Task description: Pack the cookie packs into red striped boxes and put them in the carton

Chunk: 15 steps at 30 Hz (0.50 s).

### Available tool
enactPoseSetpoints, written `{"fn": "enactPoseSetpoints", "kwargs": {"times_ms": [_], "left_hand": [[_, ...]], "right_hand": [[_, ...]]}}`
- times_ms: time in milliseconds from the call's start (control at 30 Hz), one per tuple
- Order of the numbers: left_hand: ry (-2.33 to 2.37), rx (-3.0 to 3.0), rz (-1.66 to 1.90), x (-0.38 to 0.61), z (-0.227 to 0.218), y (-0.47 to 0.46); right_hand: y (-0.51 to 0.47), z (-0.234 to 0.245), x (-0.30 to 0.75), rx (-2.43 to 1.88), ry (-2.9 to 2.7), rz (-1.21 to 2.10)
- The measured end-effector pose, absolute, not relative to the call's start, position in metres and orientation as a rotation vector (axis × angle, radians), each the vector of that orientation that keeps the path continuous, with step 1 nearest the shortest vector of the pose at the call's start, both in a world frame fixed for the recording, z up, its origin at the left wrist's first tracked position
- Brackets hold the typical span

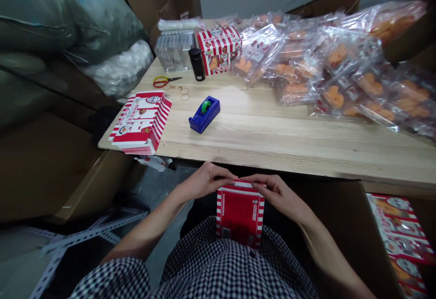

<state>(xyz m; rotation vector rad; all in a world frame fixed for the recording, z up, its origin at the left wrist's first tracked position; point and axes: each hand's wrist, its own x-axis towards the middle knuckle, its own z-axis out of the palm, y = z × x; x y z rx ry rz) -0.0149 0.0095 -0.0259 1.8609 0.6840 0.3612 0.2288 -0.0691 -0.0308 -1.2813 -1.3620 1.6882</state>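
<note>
A red-and-white striped box (240,215) stands upright on my lap, below the table's front edge. My left hand (206,181) pinches its top edge from the left, fingers closed on the flap. My right hand (274,192) grips the same top edge from the right, fingers pressed together on it. Both hands meet over the box's top.
A wooden table (272,131) carries a blue tape dispenser (204,113), a stack of flat striped boxes (141,124), red scissors (163,81), a black bottle (196,64), an assembled striped box (220,49) and several bags of orange toys (337,72). A carton of finished boxes (402,240) sits at right.
</note>
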Motion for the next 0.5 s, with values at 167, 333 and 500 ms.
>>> {"fn": "enactPoseSetpoints", "kwargs": {"times_ms": [167,333,500], "left_hand": [[0.620,1.854,0.379,-0.023,-0.022,-0.002],[0.607,1.801,0.444,-0.027,-0.025,-0.020],[0.621,1.730,0.488,-0.026,-0.032,-0.024]], "right_hand": [[-0.087,-0.033,0.227,-1.274,-1.342,1.579],[-0.107,-0.027,0.228,-1.306,-1.515,1.399],[-0.111,-0.022,0.230,-1.223,-1.695,1.346]]}}
